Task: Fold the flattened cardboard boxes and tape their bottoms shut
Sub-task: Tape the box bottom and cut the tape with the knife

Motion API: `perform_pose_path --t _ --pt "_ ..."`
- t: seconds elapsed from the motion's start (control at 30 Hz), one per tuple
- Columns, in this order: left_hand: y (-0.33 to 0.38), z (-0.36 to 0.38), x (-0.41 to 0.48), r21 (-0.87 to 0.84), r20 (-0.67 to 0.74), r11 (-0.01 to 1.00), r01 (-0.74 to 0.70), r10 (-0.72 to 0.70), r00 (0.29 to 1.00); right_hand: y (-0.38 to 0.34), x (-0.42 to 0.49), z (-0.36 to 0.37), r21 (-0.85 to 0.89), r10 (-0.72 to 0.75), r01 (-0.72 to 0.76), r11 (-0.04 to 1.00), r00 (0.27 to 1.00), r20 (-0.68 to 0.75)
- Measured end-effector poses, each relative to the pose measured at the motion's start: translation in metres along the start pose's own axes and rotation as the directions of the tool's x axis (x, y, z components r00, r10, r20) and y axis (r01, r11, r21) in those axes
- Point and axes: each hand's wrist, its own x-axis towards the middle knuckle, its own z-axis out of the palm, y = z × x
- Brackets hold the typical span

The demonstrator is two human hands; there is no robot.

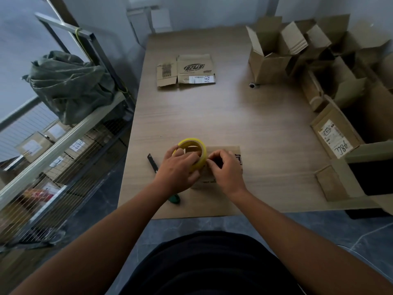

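Observation:
A yellow tape roll [194, 145] stands on edge over a small cardboard box [225, 151] near the table's front edge. My left hand [178, 169] grips the roll from the near side. My right hand [227, 169] sits just right of the roll with its fingertips pinched at the roll's edge, where the tape end is; the tape end itself is too small to see. A flattened printed box [187, 70] lies farther back on the table. A utility knife [152, 162] lies left of my left hand.
The wooden table [255, 124] carries several folded open boxes [270, 54] along its right side and back right corner. A green-handled tool [174, 199] lies under my left wrist. A metal shelf rack [63, 135] with a green sack [68, 84] stands at the left.

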Motion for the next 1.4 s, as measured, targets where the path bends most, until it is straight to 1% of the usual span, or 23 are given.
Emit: perform_pose_path --t 0.1,0.2,0.3,0.43,0.6,0.77,0.97,1.03,1.1,1.17,1.23,1.3,1.4 --pt "0.002 0.005 0.003 0.031 -0.01 0.999 0.017 -0.017 1.0 0.001 0.003 -0.001 -0.004 -0.03 0.03 1.0 0.999 0.013" --pt "0.007 0.011 0.003 0.037 -0.064 0.999 0.021 -0.018 0.998 0.001 0.0 -0.004 -0.01 -0.066 0.066 0.998 0.998 0.024" --pt "0.009 0.013 0.004 0.037 -0.097 0.999 0.04 -0.036 0.995 0.002 0.002 -0.005 0.017 -0.058 0.058 0.998 0.997 0.042" --pt "0.012 0.012 0.004 0.024 -0.064 0.995 0.096 -0.094 0.994 0.002 0.004 -0.006 0.111 -0.02 0.013 0.994 0.998 0.061" --pt "0.013 0.011 0.004 0.014 -0.001 0.992 0.129 -0.129 0.992 -0.003 0.002 -0.014 0.109 -0.028 0.019 0.994 0.996 0.082" --pt "0.015 0.009 0.004 -0.009 0.007 0.988 0.152 -0.152 0.988 0.001 0.004 -0.014 0.122 -0.012 -0.001 0.992 0.994 0.104" --pt "0.015 0.005 0.004 -0.042 0.038 0.987 0.156 -0.155 0.987 0.003 0.007 -0.016 0.152 0.027 -0.054 0.987 0.984 0.176" --pt "0.015 0.006 0.003 -0.042 0.025 0.987 0.155 -0.154 0.988 -0.001 0.01 -0.022 0.191 0.038 -0.076 0.979 0.98 0.195" --pt "0.013 0.01 0.003 -0.049 -0.02 0.989 0.141 -0.142 0.99 -0.004 0.015 -0.034 0.228 0.055 -0.092 0.969 0.985 0.163" --pt "0.01 0.009 0.006 -0.042 -0.03 0.991 0.129 -0.13 0.991 0.002 0.022 -0.055 0.242 0.121 -0.142 0.96 0.988 0.099" --pt "0.009 0.007 0.01 -0.028 -0.002 0.993 0.112 -0.112 0.994 0.018 0.029 -0.076 0.287 0.26 -0.268 0.92 0.963 0.066" --pt "0.007 0.005 0.013 -0.014 0.0 0.997 0.079 -0.079 0.997 0.034 0.035 -0.09 0.333 0.379 -0.389 0.859 0.92 0.096" --pt "0.006 0.006 0.014 -0.005 -0.007 0.998 0.059 -0.059 0.998 0.047 0.043 -0.086 0.431 0.475 -0.514 0.741 0.856 0.204"
